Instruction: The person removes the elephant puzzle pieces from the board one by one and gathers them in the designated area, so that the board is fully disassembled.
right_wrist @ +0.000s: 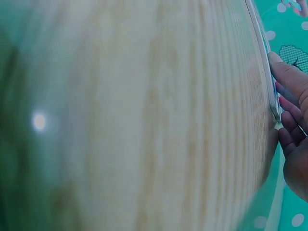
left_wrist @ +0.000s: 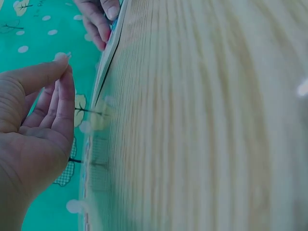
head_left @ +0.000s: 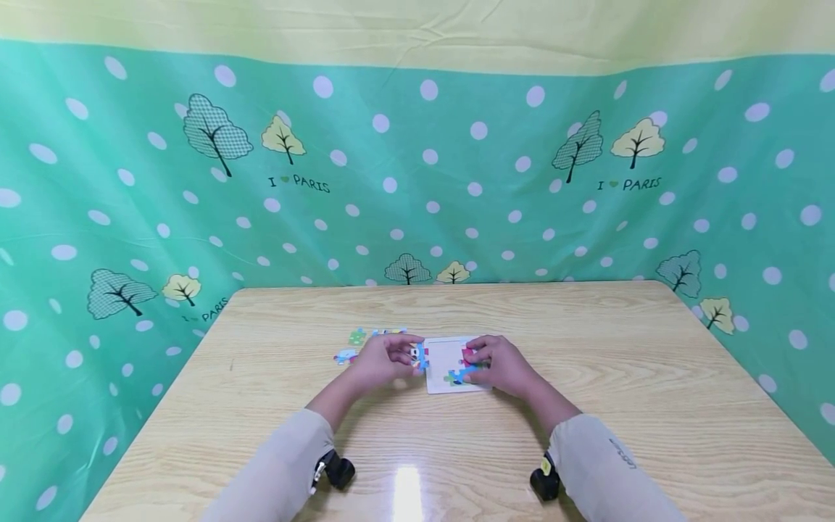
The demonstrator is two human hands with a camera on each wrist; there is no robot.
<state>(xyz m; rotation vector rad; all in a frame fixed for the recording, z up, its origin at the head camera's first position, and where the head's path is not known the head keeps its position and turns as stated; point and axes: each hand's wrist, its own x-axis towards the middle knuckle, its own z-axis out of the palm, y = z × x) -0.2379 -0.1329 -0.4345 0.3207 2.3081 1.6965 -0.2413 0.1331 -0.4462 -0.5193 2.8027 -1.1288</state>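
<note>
My left hand (head_left: pixel 385 360) pinches a jigsaw piece (head_left: pixel 420 355) with a picture on it between thumb and fingertips, at the left edge of the white puzzle board (head_left: pixel 443 357). In the left wrist view the left hand (left_wrist: pixel 41 106) shows the piece nearly edge-on at its fingertips. On the board's right side lie a red piece (head_left: pixel 467 355) and a joined blue-green piece (head_left: pixel 459 375). My right hand (head_left: pixel 501 365) rests over these, thumb on the blue part and fingers on the red. The right hand (right_wrist: pixel 293 101) partly hides the board's right edge.
Left of the board, behind the left hand, lie loose pieces: a green one (head_left: pixel 356 336), a blue and red one (head_left: pixel 346 356) and others (head_left: pixel 389 331) partly hidden. Everything is on a wooden table (head_left: pixel 261 406); a green dotted curtain (head_left: pixel 417 174) hangs behind its far edge.
</note>
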